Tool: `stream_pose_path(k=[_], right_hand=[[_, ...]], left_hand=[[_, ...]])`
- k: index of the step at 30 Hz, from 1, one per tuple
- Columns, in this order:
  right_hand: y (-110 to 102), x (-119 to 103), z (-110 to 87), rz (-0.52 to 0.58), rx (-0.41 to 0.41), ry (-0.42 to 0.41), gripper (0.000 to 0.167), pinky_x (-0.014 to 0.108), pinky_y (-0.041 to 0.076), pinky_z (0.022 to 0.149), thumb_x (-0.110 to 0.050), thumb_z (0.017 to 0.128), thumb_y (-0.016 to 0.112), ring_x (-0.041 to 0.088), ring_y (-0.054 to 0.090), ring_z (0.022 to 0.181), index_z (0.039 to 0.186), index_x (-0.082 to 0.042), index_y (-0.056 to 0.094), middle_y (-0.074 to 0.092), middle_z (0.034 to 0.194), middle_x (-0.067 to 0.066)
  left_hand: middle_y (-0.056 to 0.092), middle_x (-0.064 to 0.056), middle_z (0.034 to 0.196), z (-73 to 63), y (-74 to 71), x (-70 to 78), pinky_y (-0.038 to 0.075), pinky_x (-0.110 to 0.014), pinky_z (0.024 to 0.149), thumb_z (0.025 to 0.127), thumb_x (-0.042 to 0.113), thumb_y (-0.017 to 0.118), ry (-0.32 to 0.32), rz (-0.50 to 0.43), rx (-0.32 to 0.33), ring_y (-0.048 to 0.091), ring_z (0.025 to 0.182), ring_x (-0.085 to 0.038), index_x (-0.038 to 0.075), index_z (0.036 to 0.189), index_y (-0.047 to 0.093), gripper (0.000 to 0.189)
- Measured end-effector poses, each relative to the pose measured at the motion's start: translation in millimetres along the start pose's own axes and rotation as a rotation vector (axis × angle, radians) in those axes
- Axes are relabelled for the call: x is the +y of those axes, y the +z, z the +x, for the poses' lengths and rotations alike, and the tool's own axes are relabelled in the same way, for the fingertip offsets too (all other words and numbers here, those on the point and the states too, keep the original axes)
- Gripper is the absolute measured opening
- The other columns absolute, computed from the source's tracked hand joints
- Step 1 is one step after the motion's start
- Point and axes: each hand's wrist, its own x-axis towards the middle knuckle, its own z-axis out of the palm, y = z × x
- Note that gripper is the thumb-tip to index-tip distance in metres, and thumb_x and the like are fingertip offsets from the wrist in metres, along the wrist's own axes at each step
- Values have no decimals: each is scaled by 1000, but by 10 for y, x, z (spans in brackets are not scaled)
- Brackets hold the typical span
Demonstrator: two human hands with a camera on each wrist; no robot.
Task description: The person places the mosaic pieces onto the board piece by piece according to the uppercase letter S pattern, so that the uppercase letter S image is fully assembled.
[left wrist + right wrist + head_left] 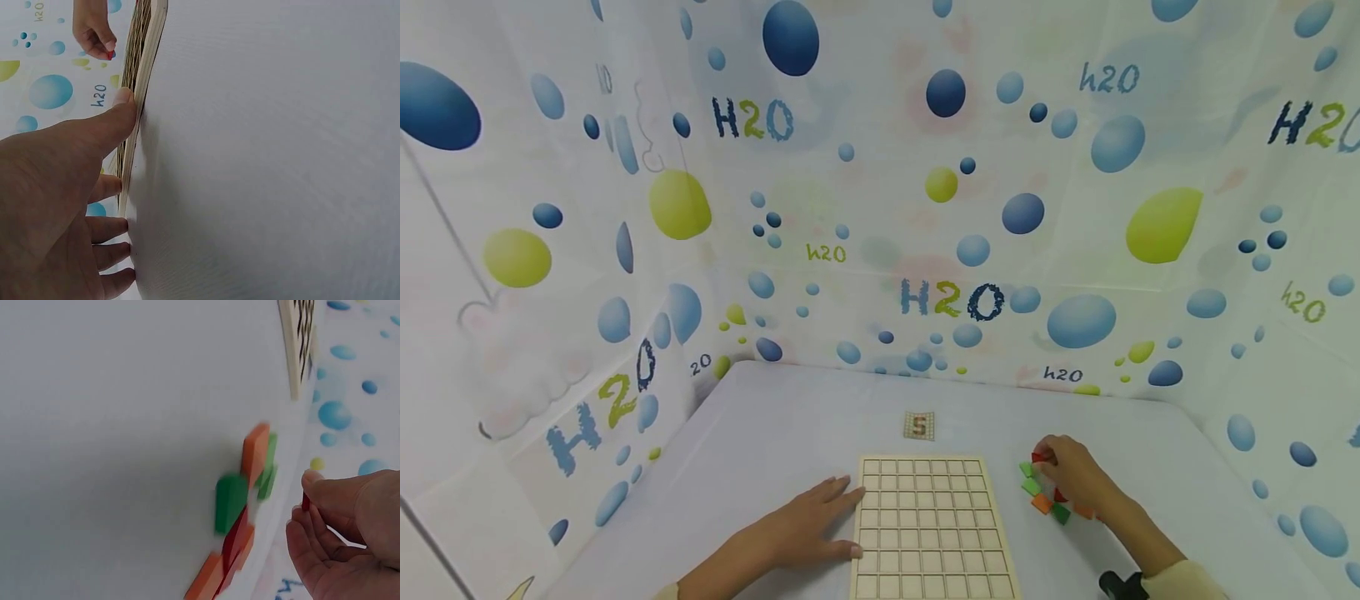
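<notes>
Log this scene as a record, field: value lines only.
left hand: fingers spread, at the left edge of the board
right hand: pinching a red piece
board: pale, gridded, lying flat on the table
loose pieces: green, orange and red, right of the board
card: small, beyond the board's far edge; mark reads S or 5, unclear
backdrop: white, printed with dots and "H2O"

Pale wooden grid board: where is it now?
In the head view, the pale wooden grid board lies at the bottom, just right of centre, between the left hand at its left edge and small red, green and orange tiles.
</notes>
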Motion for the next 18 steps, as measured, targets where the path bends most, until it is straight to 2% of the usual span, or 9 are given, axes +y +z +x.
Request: stream_pose_path(k=[6,10,13,18], right_hand=[[208,-262,81,-14,4,-41,11,35,56,79,0,95,75,16,56,86,105,-1,69,62,94,4],[333,-434,93,-7,15,-98,12,30,52,74,0,94,77,15,53,84,103,-3,70,60,91,2],[435,-587,90,19,17,-105,11,28,49,71,-2,94,78,14,52,83,102,-5,70,58,89,0],[611,-817,104,67,-44,-152,13,29,53,73,-3,93,79,14,55,85,103,-3,71,60,92,1]], left_hand=[[35,-15,170,18,21,-8,36,-63,121,90,76,63,-9,-6,-5,34,156,-41,28,163,42,90],[35,-14,170,25,30,-8,35,-63,121,90,76,63,-6,2,0,35,156,-41,28,163,41,90],[34,-14,171,22,21,-3,35,-63,122,91,76,63,-12,0,-5,34,156,-41,29,164,40,90],[33,-15,171,11,6,12,34,-63,122,91,74,64,-21,-12,-14,32,157,-42,28,164,40,90]])
